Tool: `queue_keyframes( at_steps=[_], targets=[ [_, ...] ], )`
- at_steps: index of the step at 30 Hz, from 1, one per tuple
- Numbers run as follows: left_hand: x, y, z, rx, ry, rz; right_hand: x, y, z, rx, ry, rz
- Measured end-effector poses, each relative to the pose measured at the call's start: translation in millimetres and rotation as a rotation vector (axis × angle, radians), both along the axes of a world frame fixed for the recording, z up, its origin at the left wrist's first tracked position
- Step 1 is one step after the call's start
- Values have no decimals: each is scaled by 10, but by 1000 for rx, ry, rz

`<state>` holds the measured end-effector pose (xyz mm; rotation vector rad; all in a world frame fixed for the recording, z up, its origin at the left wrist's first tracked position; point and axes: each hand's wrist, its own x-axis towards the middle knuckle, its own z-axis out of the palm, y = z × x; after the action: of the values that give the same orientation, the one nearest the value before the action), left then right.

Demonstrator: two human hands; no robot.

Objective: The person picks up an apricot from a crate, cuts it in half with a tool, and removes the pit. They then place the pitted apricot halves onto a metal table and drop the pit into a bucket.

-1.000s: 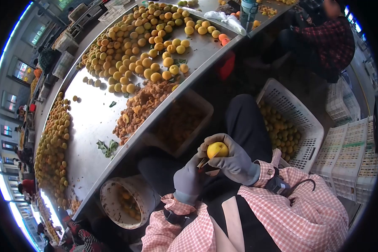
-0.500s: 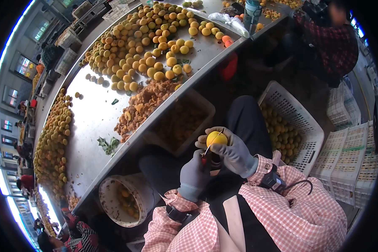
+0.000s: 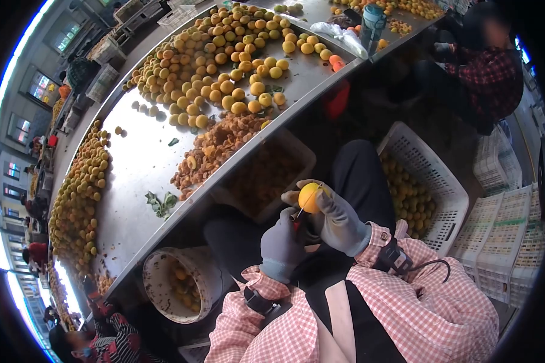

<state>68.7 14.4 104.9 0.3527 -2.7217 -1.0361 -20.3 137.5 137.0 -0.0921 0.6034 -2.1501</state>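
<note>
My right hand (image 3: pixel 340 222), in a grey work glove, grips a round yellow fruit, apparently a yellow peach (image 3: pixel 309 198), between thumb and fingers above my lap. A thin cut line or seam runs down the fruit's side. My left hand (image 3: pixel 281 247), also gloved in grey, is closed around the red handle of a small knife (image 3: pixel 296 223). The short strip of blade that shows points up at the lower left of the fruit; the rest is hidden by the fruit and fingers.
A metal table (image 3: pixel 127 206) bears heaps of yellow fruit (image 3: pixel 188 78) and a pile of brownish scraps (image 3: pixel 215 148). Around my legs stand a white bucket (image 3: pixel 157 275), a scrap bin (image 3: pixel 306 160) and a fruit crate (image 3: pixel 460 206). A co-worker in plaid (image 3: pixel 496 72) sits at the upper right.
The fruit has turned in my right hand, and the blade that lay across its front is now mostly out of sight. My view has shifted slightly.
</note>
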Motion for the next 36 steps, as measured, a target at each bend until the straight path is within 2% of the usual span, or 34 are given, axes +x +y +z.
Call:
queue_keyframes(
  at_steps=[2, 4, 8, 10, 11, 14, 16, 17, 18, 20, 23, 25, 26, 28, 29, 30, 32, 33, 34, 36],
  targets=[
    [26, -45, -6, -14, 2, 3, -16, 16, -43, 18, 1, 11],
    [43, -91, -84, -97, 6, -10, -68, 34, -149, 302, 372, -44],
    [43, -22, -111, -147, -44, 49, 28, 1, -124, 327, 342, -127],
    [-10, -48, -97, -218, -60, 62, 40, -61, -153, 488, 276, -189],
    [-28, -55, -126, -220, -57, 63, 63, -99, -142, 487, 279, -189],
    [-114, -77, -202, -238, -77, 82, 111, -236, -140, 554, 301, -323],
    [-188, -88, -173, -210, 42, 128, 103, -350, -178, 586, 539, -540],
    [-210, -100, -156, -212, 47, 129, 107, -411, -152, 568, 469, -571],
    [-214, -116, -145, -252, 45, 140, 85, -390, -98, 567, 469, -572],
    [-209, -158, -142, -292, 45, 149, 2, -302, 4, 484, 50, -239],
    [-145, -201, -137, -365, 49, 126, -60, -207, -56, 355, -26, -104],
    [-87, -156, -59, -157, -56, 32, -71, -182, 32, 383, 43, -84],
    [-71, -153, -54, -155, -57, 30, -82, -178, 74, 405, 115, -61],
    [-62, -167, 2, 352, 45, -214, -151, -87, 83, 331, 155, 13],
    [-53, -154, 55, 789, -76, -251, -172, -57, 81, 257, 195, 88],
    [-65, -139, -132, 789, -74, -251, -163, -80, 81, 257, 197, 89],
    [-74, -84, -672, 1051, -43, -6, -92, -107, 59, 396, 562, -57],
    [-76, -167, -536, 520, 63, -169, -87, -115, -40, 492, 685, -144],
    [-124, -195, -371, 521, 65, -172, -62, -142, -42, 494, 688, -146],
    [-215, -213, -120, 97, 57, -101, 21, -244, -35, 467, 402, -307]
  ],
)
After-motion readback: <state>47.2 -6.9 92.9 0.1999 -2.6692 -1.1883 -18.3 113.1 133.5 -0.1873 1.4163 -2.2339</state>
